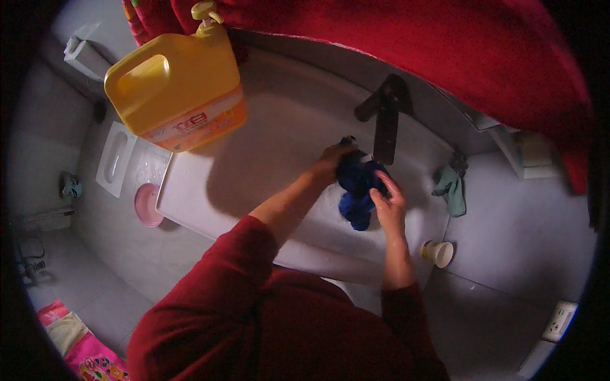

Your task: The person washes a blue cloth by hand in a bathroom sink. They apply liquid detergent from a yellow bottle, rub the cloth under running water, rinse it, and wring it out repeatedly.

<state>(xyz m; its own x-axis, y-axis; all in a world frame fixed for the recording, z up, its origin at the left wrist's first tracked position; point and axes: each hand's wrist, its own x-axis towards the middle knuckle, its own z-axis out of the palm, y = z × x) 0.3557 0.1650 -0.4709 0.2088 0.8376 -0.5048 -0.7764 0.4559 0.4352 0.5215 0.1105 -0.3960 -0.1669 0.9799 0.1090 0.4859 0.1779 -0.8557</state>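
In the sink basin, a bundle of dark blue wet-looking cloth [357,209] hangs and bunches beneath the dark faucet [386,128]. My left hand [331,162] grips the bundle's upper left side, its fingers partly hidden by blur and cloth. At the right side of the cloth is my right hand [390,202], with thumb and fingers curved against it; whether it grips any fabric cannot be told. Some of the cloth lies out of sight behind the faucet's spout.
A yellow pump jug [190,81] stands at the sink's back left. Green cloth [452,190] and a pale cup [443,254] are at the right. Red fabric [429,52] hangs across the top. A pink basin [148,205] and a squat toilet [114,159] lie on the left.
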